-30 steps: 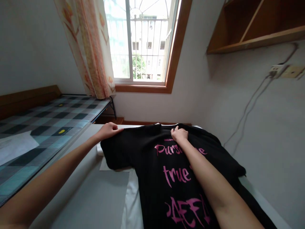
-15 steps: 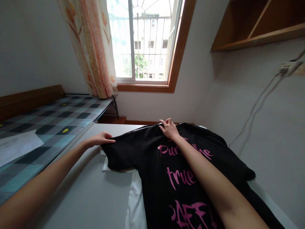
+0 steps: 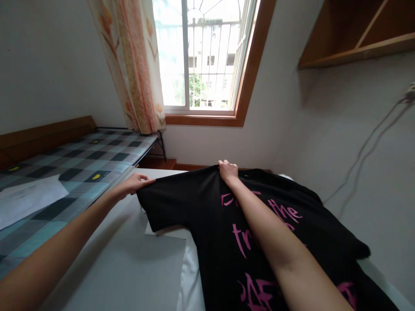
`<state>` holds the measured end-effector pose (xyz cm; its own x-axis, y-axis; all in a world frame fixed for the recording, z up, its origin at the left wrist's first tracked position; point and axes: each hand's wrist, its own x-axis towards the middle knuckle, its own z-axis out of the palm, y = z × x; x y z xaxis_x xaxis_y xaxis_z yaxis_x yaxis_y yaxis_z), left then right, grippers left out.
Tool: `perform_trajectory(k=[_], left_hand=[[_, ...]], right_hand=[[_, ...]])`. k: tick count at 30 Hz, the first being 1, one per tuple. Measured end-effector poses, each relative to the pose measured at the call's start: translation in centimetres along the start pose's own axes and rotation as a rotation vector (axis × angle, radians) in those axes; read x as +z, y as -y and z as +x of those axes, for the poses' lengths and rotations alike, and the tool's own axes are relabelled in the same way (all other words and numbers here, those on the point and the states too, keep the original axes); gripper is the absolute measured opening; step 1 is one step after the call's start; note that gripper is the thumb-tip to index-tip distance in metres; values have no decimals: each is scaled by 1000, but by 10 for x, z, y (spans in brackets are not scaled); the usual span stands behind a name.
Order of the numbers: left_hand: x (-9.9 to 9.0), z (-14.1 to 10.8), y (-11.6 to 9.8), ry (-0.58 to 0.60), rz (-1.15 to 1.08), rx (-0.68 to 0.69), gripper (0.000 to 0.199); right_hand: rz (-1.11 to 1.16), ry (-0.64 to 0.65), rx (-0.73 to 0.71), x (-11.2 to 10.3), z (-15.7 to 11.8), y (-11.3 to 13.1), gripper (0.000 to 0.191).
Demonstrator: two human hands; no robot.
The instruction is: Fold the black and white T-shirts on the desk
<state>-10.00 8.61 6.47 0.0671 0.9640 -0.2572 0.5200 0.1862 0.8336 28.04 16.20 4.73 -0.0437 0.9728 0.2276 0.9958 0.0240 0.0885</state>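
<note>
While left-hand fingers (image 3: pixel 146 179) pinch its sleeve, right-hand fingers (image 3: pixel 228 166) grip the smooth black T-shirt (image 3: pixel 207 216).

The black shirt (image 3: pixel 207 237), with pink lettering on its front, lies spread out and slightly rumpled over the pale table (image 3: pixel 119 259), one sleeve and shoulder pulled taut along the top edge.

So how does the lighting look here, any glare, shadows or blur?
In the head view, the window glares nearly white, a soft shadow lies on the pale surface beside the left forearm, the black shirt loses fold detail, and the wall cable looks slightly soft.
</note>
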Motion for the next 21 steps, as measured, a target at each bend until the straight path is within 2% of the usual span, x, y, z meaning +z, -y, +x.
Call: perform_trajectory(k=[3,5,8,11,13,14,16,19,21], left_hand=[[11,-9,8,189,-203,5,43],[20,-17,16,265,-351,-21,43],[28,-25,26,227,-525,-99,39],[31,-27,31,117,-642,-141,27],[35,-29,30,25,-656,-136,29],[38,-31,29,-20,-648,-128,37],[46,-38,24,-79,-606,-119,68],[60,-53,19,-38,-511,-112,120],[65,-63,18,7,-450,-96,138]], right_hand=[[1,3,59,21,-6,12,40],[0,-43,80,31,-9,15,41],[2,-106,86,37,-12,15,41],[-1,-159,86,39,-12,14,40],[-2,-198,74,40,-12,14,37],[-1,-214,62,40,-12,14,36],[7,-232,32,42,-13,13,32],[36,-239,-1,44,-14,11,29],[70,-238,-6,45,-14,10,29]])
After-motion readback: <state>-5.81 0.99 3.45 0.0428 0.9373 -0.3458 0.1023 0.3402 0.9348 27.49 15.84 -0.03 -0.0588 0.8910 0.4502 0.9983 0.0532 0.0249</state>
